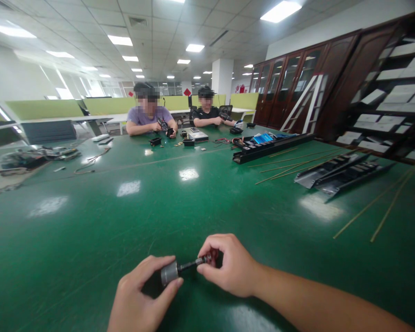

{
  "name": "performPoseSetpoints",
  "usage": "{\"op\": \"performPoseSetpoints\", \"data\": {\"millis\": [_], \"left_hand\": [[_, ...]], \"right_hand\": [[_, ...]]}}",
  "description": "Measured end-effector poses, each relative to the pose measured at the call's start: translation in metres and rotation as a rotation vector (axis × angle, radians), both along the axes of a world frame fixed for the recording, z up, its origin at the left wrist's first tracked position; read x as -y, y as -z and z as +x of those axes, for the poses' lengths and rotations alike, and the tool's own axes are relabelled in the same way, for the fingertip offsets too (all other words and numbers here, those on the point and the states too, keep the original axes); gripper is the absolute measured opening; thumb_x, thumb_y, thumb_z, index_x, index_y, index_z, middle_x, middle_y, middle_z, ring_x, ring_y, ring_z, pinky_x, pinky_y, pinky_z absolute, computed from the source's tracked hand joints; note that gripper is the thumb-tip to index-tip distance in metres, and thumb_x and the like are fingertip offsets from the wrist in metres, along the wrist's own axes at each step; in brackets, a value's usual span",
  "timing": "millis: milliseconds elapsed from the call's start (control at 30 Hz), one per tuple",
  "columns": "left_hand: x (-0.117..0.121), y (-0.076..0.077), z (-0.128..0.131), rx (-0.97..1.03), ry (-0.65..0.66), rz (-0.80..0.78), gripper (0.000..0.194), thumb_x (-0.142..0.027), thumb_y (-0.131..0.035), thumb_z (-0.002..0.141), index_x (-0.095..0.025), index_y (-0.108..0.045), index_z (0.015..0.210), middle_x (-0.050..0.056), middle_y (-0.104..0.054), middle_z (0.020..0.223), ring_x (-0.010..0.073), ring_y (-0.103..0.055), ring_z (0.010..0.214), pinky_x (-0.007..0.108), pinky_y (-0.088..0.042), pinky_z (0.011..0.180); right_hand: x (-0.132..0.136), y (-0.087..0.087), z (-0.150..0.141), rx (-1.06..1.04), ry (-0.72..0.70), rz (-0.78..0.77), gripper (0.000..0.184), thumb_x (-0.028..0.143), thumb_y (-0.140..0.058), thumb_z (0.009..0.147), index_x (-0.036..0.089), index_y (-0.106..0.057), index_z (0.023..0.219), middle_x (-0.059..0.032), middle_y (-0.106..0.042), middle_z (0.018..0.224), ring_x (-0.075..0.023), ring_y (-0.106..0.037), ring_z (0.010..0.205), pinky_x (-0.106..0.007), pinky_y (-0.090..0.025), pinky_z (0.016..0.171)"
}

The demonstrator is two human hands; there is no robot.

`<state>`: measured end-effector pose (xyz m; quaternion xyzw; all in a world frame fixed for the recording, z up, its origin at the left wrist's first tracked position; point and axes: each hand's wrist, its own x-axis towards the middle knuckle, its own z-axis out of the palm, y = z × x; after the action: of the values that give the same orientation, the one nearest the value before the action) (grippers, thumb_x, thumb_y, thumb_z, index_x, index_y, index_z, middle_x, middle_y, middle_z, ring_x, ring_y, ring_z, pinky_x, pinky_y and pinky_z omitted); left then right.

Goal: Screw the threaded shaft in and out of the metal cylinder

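In front of me, low over the green table, is a silver metal cylinder [169, 274] with a thin dark shaft [188, 265] running out of its right side. My left hand [143, 286] grips the cylinder between thumb and fingers. At the shaft's other end sits a small dark red and metal fitting [211, 256], which my right hand [230, 263] pinches between thumb and forefinger. The shaft slants slightly up to the right and joins the two held parts. My right fingers partly cover the fitting, so its exact kind cannot be made out.
Thin brass-coloured rods [359, 203] and dark metal channels [339, 177] lie on the green table [90, 240] at right. A longer black channel [242, 156] lies behind. Two people [148, 113] handle dark tools across the table. Cluttered parts [38, 157] lie far left.
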<state>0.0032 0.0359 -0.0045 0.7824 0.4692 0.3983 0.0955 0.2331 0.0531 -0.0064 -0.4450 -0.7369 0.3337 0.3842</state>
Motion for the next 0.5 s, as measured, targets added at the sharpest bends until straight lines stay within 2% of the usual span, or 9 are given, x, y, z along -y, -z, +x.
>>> {"op": "performPoseSetpoints", "data": {"millis": [233, 367, 500], "left_hand": [[-0.0013, 0.0022, -0.0029, -0.013, -0.014, -0.010, 0.025, -0.043, -0.077, 0.078, -0.031, -0.073, 0.099, -0.004, -0.076, 0.086, 0.0148, -0.073, 0.073, 0.018, -0.058, 0.065], [-0.0009, 0.0039, -0.0051, -0.033, -0.029, -0.030, 0.026, -0.043, -0.077, 0.078, -0.031, -0.073, 0.100, -0.004, -0.076, 0.090, 0.0152, -0.074, 0.077, 0.019, -0.059, 0.070], [-0.0002, 0.0038, -0.0049, -0.012, -0.032, -0.027, 0.024, -0.043, -0.077, 0.077, -0.031, -0.074, 0.098, -0.004, -0.076, 0.088, 0.0158, -0.074, 0.075, 0.020, -0.059, 0.067]], "right_hand": [[0.0002, -0.0005, -0.0009, 0.002, 0.010, -0.007, 0.006, 0.018, -0.070, 0.070, 0.016, -0.067, 0.074, 0.0024, -0.061, 0.063, -0.0107, -0.055, 0.056, -0.021, -0.041, 0.055], [-0.0002, 0.0000, -0.0007, 0.004, 0.013, 0.002, 0.006, 0.019, -0.071, 0.070, 0.016, -0.066, 0.074, 0.0024, -0.061, 0.063, -0.0109, -0.055, 0.056, -0.021, -0.041, 0.055], [-0.0006, -0.0004, 0.0001, 0.012, 0.013, 0.010, 0.006, 0.019, -0.071, 0.070, 0.016, -0.066, 0.074, 0.0025, -0.061, 0.063, -0.0110, -0.055, 0.056, -0.021, -0.041, 0.056]]}}
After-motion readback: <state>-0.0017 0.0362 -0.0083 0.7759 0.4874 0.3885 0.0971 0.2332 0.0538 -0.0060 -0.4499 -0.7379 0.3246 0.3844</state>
